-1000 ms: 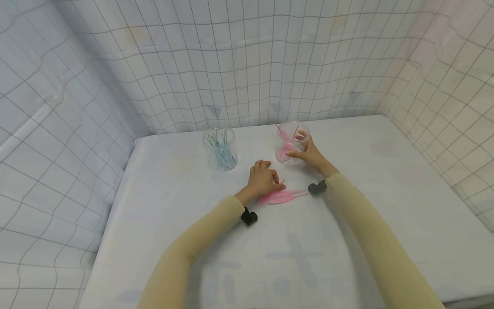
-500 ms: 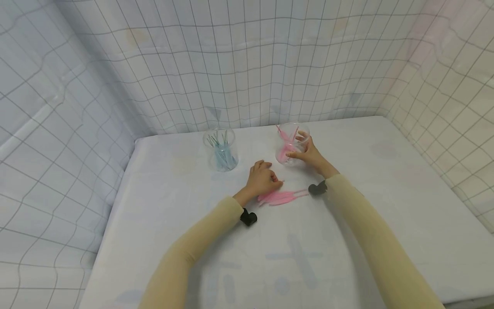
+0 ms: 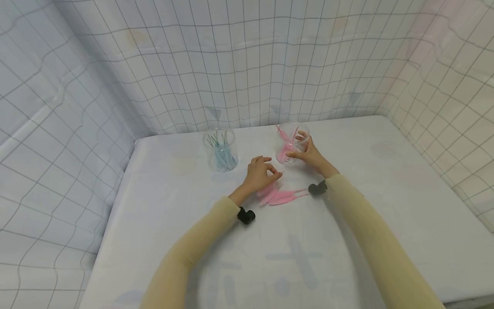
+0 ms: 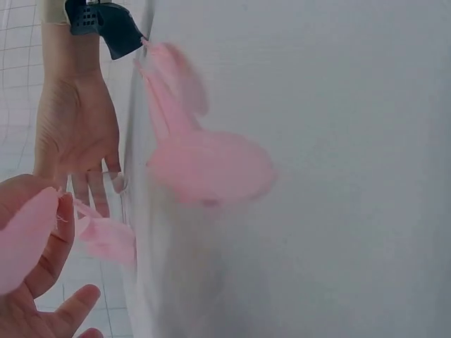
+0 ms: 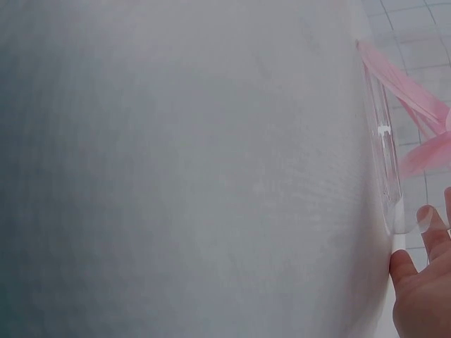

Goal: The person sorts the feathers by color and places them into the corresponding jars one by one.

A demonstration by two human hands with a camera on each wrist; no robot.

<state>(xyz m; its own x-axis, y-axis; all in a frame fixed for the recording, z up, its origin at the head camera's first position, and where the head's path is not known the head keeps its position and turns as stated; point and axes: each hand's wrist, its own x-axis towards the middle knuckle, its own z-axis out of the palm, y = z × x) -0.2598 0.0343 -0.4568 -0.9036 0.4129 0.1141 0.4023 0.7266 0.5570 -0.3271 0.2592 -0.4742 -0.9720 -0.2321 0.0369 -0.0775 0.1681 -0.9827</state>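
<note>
In the left wrist view, my left hand (image 4: 60,271) pinches a pink feather (image 4: 27,243) by its quill between thumb and index finger. That hand (image 3: 259,175) is raised just above several pink feathers (image 3: 282,198) lying loose on the table. My right hand (image 3: 310,156) grips the right side of an upright clear cup (image 3: 278,151), thumb in front and fingers behind. Inside that cup stand pink feathers (image 3: 286,148) with some quills pointing up. The right wrist view catches only part of the right hand (image 5: 426,292), beside the cup wall (image 5: 384,151).
A second clear cup (image 3: 233,148) with several light blue feathers (image 3: 224,157) stands to the left of the first. White cloth covers the table (image 3: 173,184). Grid-patterned curtains (image 3: 254,64) hang close behind and on both sides.
My left hand has lifted slightly from the loose pink feathers, a feather now pinched in its fingertips. The right hand and its cup have stayed in place.
</note>
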